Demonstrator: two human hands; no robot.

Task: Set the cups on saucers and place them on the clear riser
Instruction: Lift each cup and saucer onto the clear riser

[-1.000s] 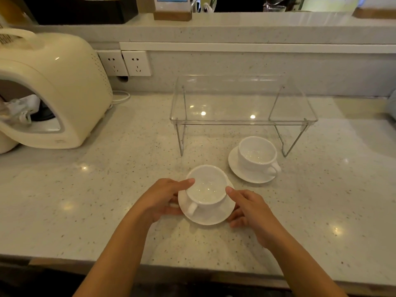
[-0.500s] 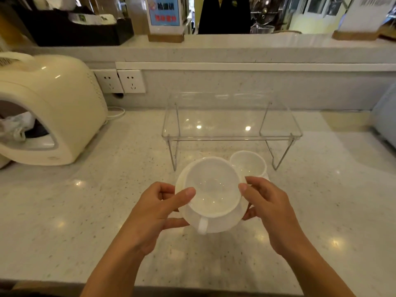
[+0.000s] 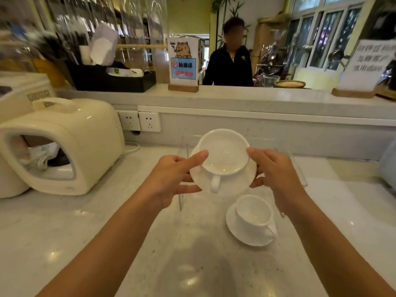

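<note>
I hold a white cup point(image 3: 224, 153) on its white saucer point(image 3: 246, 179) in the air with both hands. My left hand point(image 3: 171, 179) grips the saucer's left edge, thumb on the cup's rim. My right hand point(image 3: 276, 176) grips the right edge the same way. The cup's handle points toward me. Behind and below them stands the clear riser point(image 3: 300, 168), mostly hidden by the cup and my hands; one left leg point(image 3: 181, 198) shows. A second white cup point(image 3: 252, 213) sits on its saucer point(image 3: 235, 230) on the counter, in front of the riser.
A cream appliance point(image 3: 70, 146) stands on the counter at the left. Wall sockets point(image 3: 139, 121) sit below a raised ledge point(image 3: 257, 99) carrying sign stands and a black tray. A person in dark clothes stands behind the ledge. A pale object point(image 3: 389, 163) is at the right edge.
Both hands lifted the cup and saucer off the counter and carried them up and away toward the riser. The view tilted upward. The second cup and saucer stayed in place.
</note>
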